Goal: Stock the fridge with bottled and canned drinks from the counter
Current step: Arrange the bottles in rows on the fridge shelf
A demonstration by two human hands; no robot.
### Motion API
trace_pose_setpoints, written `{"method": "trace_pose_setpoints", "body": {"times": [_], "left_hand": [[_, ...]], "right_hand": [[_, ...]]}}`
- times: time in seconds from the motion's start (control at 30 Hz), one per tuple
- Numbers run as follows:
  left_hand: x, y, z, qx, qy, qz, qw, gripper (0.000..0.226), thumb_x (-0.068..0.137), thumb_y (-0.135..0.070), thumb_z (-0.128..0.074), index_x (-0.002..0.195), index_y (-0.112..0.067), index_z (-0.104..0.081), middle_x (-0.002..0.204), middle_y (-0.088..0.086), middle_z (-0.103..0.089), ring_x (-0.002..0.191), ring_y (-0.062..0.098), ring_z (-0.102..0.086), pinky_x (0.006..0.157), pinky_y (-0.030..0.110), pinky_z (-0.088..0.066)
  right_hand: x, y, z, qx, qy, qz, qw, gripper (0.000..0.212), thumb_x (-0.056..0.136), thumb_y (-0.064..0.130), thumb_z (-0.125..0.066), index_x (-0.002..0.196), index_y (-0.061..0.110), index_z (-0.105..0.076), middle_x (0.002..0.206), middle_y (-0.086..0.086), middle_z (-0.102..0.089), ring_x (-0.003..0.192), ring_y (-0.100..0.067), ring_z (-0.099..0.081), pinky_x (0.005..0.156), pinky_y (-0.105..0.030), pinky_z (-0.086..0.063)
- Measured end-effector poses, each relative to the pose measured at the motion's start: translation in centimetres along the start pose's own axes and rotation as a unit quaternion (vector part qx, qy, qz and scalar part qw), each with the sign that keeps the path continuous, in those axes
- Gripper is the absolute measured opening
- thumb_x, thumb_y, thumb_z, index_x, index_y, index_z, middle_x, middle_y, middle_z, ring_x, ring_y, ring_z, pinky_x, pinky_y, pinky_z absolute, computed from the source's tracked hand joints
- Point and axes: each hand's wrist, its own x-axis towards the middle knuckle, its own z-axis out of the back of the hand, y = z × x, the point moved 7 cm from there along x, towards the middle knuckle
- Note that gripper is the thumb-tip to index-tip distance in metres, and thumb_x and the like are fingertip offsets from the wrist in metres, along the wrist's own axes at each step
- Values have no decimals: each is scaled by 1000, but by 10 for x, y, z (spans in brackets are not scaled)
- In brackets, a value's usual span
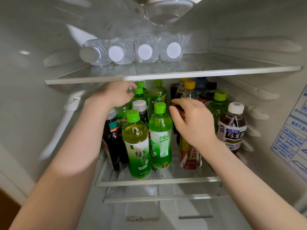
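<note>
The drinks stand packed upright on the fridge's middle shelf, and both hands are in among them. The left hand reaches to the far left, just under the upper shelf, its fingers curled round the top of a green-capped bottle. The right hand is at the centre, with fingers and thumb bent narrowly round the shoulder of a yellow-capped cola bottle.

In front of the hands, at the near edge, stand two green tea bottles, a dark bottle to their left, and a red-and-yellow labelled bottle under the right wrist. An oolong tea bottle stands at the near right. Four water bottles lie on their sides on the upper shelf, caps pointing out. A printed sticker is on the right wall.

The likely risk is the crowding. Both forearms pass over or beside the near row, so a shift of either held bottle could nudge a tall green tea bottle, which stands close to the shelf's lip and might tip outward. Pushing the back row tighter could also topple neighbours like dominoes. The left hand works close beneath the glass, so lifting its bottle may knock the cap against the shelf.
</note>
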Motion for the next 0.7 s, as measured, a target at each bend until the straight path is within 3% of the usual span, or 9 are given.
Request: {"method": "trace_pose_setpoints", "body": {"times": [0.13, 0.27, 0.4, 0.6, 0.7], "left_hand": [[6, 14, -11, 33, 52, 33, 998, 46, 89, -15, -58, 134, -23, -51, 139, 9, -49, 124, 28, -48, 94, 28, -38], [7, 21, -9, 8, 35, 41, 999, 46, 86, -8, -62, 130, -20, -56, 139, 9, -49, 125, 27, -47, 96, 27, -37], [7, 15, -5, -51, 26, -11, 998, 36, 84, -8, -68, 119, -17, -65, 132, 6, -56, 121, 23, -51, 88, 23, -36], [11, 2, -9, -65, 28, -67, 995, 31, 86, -11, -66, 115, -21, -65, 120, 4, -59, 92, 12, -45, 77, 23, -33], [16, 7, -10, -97, 29, -52, 993, 31, 87, -15, -67, 117, -20, -63, 123, 12, -60, 104, 26, -54, 83, 28, -38]], "right_hand": [[8, 29, -13, -15, 42, 38, 998, 52, 90, 48, -51, 125, 10, -56, 111, -8, -67, 102, -25, -60, 88, -34, -44], [6, 33, -33, 36, 146, 40, 988, 50, 92, 39, -54, 134, 14, -45, 121, -8, -59, 105, -23, -59, 83, -34, -49], [-4, 32, -20, 72, 117, 50, 989, 42, 92, 30, -56, 130, 12, -49, 117, -9, -61, 101, -23, -60, 82, -34, -50], [-34, 22, 4, 102, 60, 16, 993, 39, 92, 29, -57, 127, 14, -52, 113, 1, -63, 95, -7, -57, 76, -12, -37], [-40, 16, 11, 111, 44, 1, 993, 39, 91, 29, -58, 127, 15, -52, 110, 3, -63, 83, 2, -49, 75, -13, -39]]}}
